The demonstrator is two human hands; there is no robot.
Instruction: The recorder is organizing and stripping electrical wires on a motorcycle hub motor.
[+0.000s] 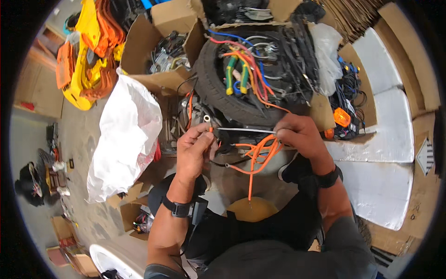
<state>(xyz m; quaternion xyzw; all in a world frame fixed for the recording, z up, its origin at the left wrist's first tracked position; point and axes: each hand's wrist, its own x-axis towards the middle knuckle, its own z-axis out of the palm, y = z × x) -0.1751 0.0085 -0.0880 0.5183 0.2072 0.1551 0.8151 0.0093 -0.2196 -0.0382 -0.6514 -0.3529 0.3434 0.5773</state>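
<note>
My left hand [196,144] pinches the end of an orange cable, where a metal ring terminal [207,118] sticks up above the fingers. A thin white strip [246,130], perhaps a cable tie, stretches across from near those fingers to my right hand [296,135], which is closed on it. A loose bundle of orange cables [260,153] hangs below the right hand, with ends dangling. Just beyond, a black tire [209,79] carries red, blue and orange wires and green-and-yellow handled pliers [229,81].
Open cartons of metal parts [167,51] and dark cables [353,93] flank the tire. A white plastic bag [121,135] lies left, below stacked yellow and orange panels [88,65]. White padded slabs [381,121] line the right. A yellow round object [246,209] sits between my legs.
</note>
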